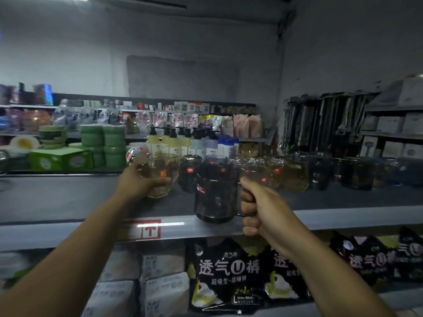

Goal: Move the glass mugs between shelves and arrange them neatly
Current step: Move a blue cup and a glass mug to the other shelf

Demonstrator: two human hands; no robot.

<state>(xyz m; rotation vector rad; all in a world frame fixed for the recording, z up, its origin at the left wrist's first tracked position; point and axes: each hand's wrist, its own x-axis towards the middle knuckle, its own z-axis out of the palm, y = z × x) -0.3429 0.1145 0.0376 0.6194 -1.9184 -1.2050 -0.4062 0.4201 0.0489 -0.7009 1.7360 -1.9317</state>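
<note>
Left hand (137, 181) wraps its fingers round the body of a clear, yellow-tinted glass mug (161, 177) at the left end of the mug group on the grey top shelf (68, 197). A body grip probably suits sliding or nudging it into line; can't tell if its base touches the shelf. Right hand (258, 202) is clenched round the handle of a dark smoky glass mug (214, 197), held upright at the shelf's front lip. The handle grip keeps it level, likely for setting down beside the row of glass mugs (295, 172) along the back right. Pump bottles (170, 140) stand behind; black printed packs (225, 271) fill the shelf below.
</note>
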